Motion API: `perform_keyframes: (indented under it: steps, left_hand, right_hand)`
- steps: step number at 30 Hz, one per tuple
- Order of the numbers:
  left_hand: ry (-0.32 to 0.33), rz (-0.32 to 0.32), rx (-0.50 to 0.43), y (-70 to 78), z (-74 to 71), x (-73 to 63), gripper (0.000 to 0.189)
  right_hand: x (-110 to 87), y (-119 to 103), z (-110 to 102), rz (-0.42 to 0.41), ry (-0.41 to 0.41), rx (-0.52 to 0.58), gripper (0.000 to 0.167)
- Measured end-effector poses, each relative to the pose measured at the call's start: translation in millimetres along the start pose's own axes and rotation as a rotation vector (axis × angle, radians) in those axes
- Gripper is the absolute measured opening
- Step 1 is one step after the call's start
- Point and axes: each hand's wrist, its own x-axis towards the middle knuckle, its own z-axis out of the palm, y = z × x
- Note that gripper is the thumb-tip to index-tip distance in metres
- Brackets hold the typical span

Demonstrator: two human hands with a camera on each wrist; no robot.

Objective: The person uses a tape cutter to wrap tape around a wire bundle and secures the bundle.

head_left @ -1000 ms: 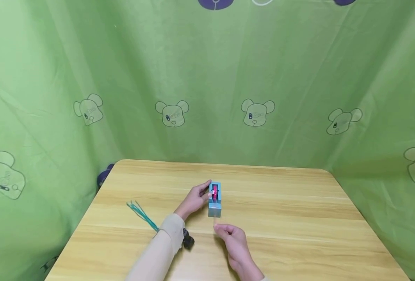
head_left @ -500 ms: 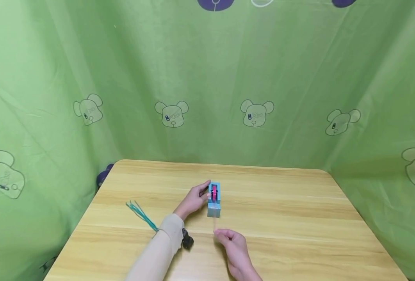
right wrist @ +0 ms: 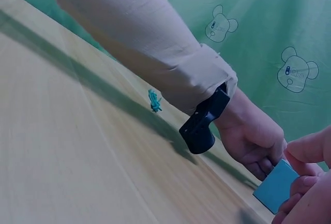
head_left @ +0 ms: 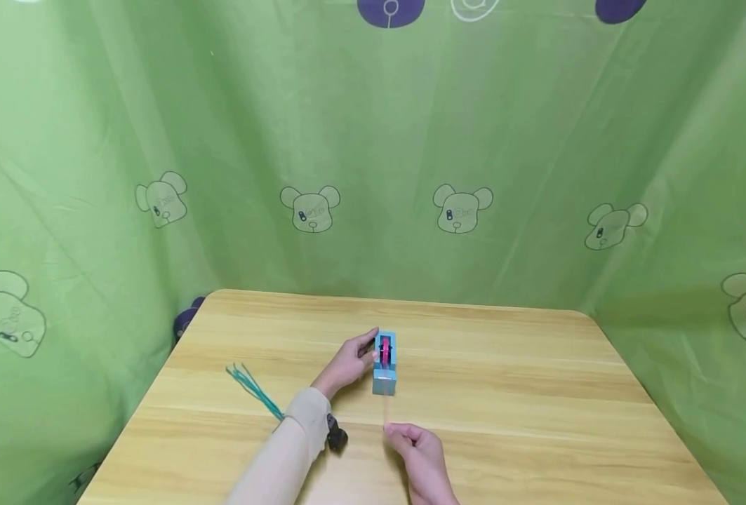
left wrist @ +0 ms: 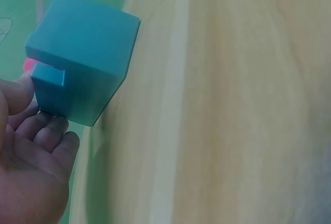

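Observation:
A blue tape dispenser [head_left: 384,384] with a pink-cored roll [head_left: 385,351] stands mid-table in the head view. My left hand [head_left: 349,362] holds it from its left side; thumb and curled fingers lie against the body [left wrist: 85,43] in the left wrist view. A clear strip of tape [head_left: 386,411] runs taut from the dispenser's front edge toward me. Its end is pinched between thumb and forefinger of my right hand [head_left: 418,454]. In the right wrist view, the right hand [right wrist: 313,182] partly covers the dispenser [right wrist: 275,187].
A bundle of green ties [head_left: 255,391] lies on the wooden table [head_left: 524,393], left of my left forearm. A black wrist camera [head_left: 337,435] sticks out from the left cuff. Behind the table hangs a green curtain [head_left: 379,126] with bear prints.
My right hand has drawn back toward me, and the strip of tape between it and the dispenser has grown longer. The left hand has stayed on the dispenser.

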Motion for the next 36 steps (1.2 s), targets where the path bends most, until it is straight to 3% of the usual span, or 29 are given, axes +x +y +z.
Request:
perform_keyframes:
  steps: [8, 12, 28, 36]
  left_hand:
    - [0.007, 0.068, 0.124, -2.1, 0.3, 0.5, 0.055]
    - [0.017, 0.070, 0.167, -1.7, -0.2, 0.2, 0.056]
    - [0.082, 0.063, 0.204, -0.9, -1.7, -6.0, 0.054]
    - [0.124, 0.079, 0.154, 9.4, -11.9, -15.2, 0.055]
  right_hand:
    - [1.0, 3, 3, -0.020, 0.013, -0.017, 0.027]
    - [0.7, 2, 3, -0.026, 0.006, 0.003, 0.026]
    - [-2.6, 0, 0, -0.050, -0.010, 0.034, 0.026]
    - [-2.4, 2, 1, -0.069, -0.007, 0.044, 0.023]
